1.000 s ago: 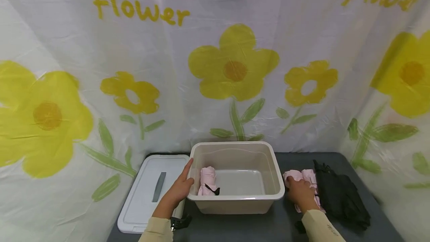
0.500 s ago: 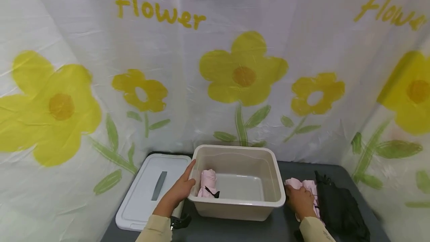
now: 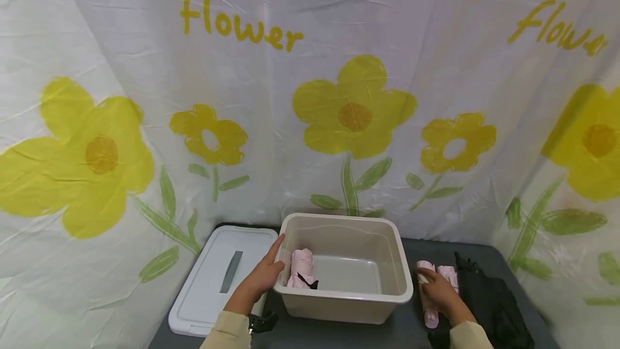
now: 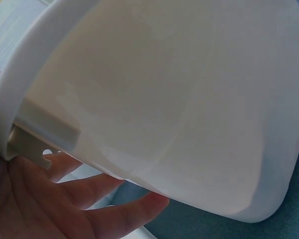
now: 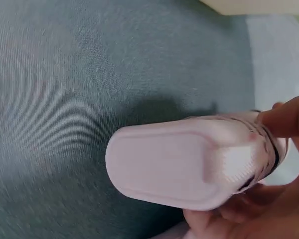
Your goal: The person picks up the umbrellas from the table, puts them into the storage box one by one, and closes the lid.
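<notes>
Bin (image 3: pixel 339 310), lid (image 3: pixel 203 279) off beside it: one pink roll (image 3: pixel 301 268) stowed inside; two not yet in, second roll (image 3: pixel 429 312) gripped in right hand (image 3: pixel 443 291) and third roll (image 3: pixel 449 272) on table (image 3: pixel 300 333); left hand (image 3: pixel 261 276) straight-fingered against bin's side.

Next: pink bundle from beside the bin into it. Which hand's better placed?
Right, I'd say. The right hand grips the pink bundle, just right of the beige bin. The left hand is across at the bin's left rim, so it seems better suited to steadying.
</notes>
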`<state>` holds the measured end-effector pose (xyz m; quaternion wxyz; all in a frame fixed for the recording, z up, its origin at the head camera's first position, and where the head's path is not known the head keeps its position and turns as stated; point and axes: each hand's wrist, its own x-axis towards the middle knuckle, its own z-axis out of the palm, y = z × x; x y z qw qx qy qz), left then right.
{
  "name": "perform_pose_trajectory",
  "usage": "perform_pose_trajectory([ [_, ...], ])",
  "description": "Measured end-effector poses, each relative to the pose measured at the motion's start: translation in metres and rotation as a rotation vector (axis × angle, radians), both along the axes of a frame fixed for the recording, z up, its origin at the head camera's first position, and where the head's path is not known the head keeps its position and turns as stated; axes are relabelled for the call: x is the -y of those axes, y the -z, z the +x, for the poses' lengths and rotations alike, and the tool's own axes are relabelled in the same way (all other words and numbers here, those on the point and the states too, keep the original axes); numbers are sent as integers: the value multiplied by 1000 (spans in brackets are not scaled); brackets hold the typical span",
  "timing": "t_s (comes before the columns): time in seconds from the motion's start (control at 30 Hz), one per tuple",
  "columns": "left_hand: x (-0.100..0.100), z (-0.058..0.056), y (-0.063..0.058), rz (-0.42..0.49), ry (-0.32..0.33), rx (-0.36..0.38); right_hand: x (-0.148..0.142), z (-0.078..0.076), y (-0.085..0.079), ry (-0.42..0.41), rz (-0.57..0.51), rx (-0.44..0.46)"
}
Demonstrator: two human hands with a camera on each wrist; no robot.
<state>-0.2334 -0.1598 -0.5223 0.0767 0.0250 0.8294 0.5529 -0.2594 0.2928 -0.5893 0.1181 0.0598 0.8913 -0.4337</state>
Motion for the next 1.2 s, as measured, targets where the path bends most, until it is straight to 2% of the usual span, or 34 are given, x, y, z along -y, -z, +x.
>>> perform_pose_trajectory([
  [0.13,0,1,3,-4,0,2,-5,9,6,96,-204,82],
  [0.27,1,1,5,-6,-6,0,-6,15,7,132,-377,64],
  [0.37,1,0,7,-4,-10,9,-5,18,3,164,-447,40],
  [0.53,2,0,9,6,-10,18,-3,19,-10,183,-433,-8],
  [0.8,3,0,7,7,-8,21,-5,19,-39,124,-419,-54],
  [1.0,3,-4,2,-7,-11,29,-4,15,-65,57,-346,-123],
  [1.2,2,-5,1,-5,-13,42,0,17,-89,22,-336,-169],
])
